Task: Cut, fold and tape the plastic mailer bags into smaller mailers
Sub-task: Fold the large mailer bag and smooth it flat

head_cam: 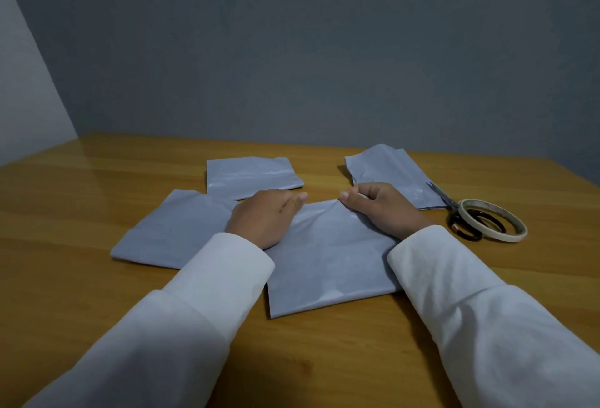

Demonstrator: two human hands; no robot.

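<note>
A grey plastic mailer piece point(328, 264) lies flat on the wooden table point(97, 199) in front of me. My left hand point(264, 219) grips its far edge at the left, fingers curled under. My right hand point(380, 209) pinches the same edge at the right, where the plastic puckers. Another grey mailer piece point(172, 229) lies to the left, partly under my left hand. A folded grey piece point(250, 177) sits behind it. A further grey piece point(389, 170) lies at the back right.
Black-handled scissors point(454, 212) and a roll of tape point(496, 224) lie at the right, the tape overlapping the scissor handles. Grey walls close the table's far and left sides. My white sleeves cover the near table.
</note>
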